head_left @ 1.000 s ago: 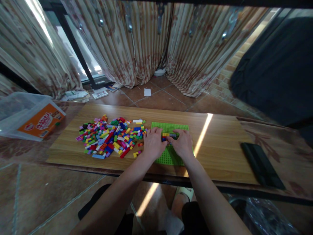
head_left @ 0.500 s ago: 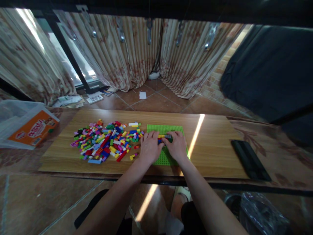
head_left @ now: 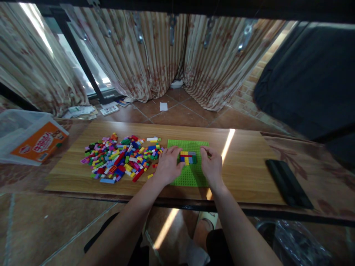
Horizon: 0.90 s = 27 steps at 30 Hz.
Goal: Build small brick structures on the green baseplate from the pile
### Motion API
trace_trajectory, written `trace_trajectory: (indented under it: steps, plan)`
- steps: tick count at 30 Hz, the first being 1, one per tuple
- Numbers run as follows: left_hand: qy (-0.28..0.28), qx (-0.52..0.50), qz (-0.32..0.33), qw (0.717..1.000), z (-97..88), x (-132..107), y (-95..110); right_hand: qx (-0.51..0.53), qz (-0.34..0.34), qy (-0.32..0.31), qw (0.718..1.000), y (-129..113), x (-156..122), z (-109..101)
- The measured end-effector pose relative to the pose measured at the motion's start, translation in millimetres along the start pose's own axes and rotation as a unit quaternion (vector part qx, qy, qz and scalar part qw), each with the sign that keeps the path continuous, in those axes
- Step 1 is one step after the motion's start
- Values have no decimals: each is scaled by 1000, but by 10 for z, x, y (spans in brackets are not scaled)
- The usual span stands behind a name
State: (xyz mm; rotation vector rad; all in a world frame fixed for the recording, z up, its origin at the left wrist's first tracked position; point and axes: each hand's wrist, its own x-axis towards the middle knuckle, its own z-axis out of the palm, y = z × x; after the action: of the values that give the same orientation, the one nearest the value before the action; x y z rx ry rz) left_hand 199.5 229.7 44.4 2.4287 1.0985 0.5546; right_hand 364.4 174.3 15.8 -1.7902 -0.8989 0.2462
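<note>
A low block of toy building bricks [head_left: 186, 159] in yellow, red, blue, grey and green stands on the light-green studded baseplate [head_left: 188, 180]. My left hand [head_left: 168, 166] lies over the plate's left side, fingers stretched and thumb apart, close against the block's left end. Whether its fingertips touch the bricks I cannot tell. At the plate's right side, a small gap away from the block, is my right hand [head_left: 212, 164]. Its fingers are loosely bent, with space by the thumb, and no brick shows in them.
Left of the plate spreads a pile of loose mixed bricks [head_left: 119, 159] on the wooden board [head_left: 244, 166]. A clear plastic tub [head_left: 24, 127] with an orange label stands at the far left. A black flat object [head_left: 288, 183] lies at the right end.
My right hand has drawn off the block to the right, uncovering its top. My left hand stays beside the block's left end. The view has shifted slightly.
</note>
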Motion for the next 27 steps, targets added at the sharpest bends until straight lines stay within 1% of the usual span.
trace_trajectory:
  steps: [4, 9, 15, 20, 24, 27]
  plan:
    - [-1, -14, 32, 999, 12, 19, 0, 20, 10, 23, 1000, 6, 16, -24]
    - [-26, 3, 58, 998, 85, 39, -6, 32, 12, 22, 999, 0, 7, -16]
    - [-29, 8, 47, 998, 109, 35, 1, 40, 19, 11, 999, 10, 2, -8]
    - [-23, -21, 38, 999, 121, 31, 3, 45, 22, 12, 999, -10, -13, -18]
    - [-13, -69, 52, 996, 49, 33, -20, 56, 27, 20, 998, -89, -25, -53]
    - [30, -101, 54, 993, -88, 52, -88, 57, 22, 28, 998, -150, -34, -76]
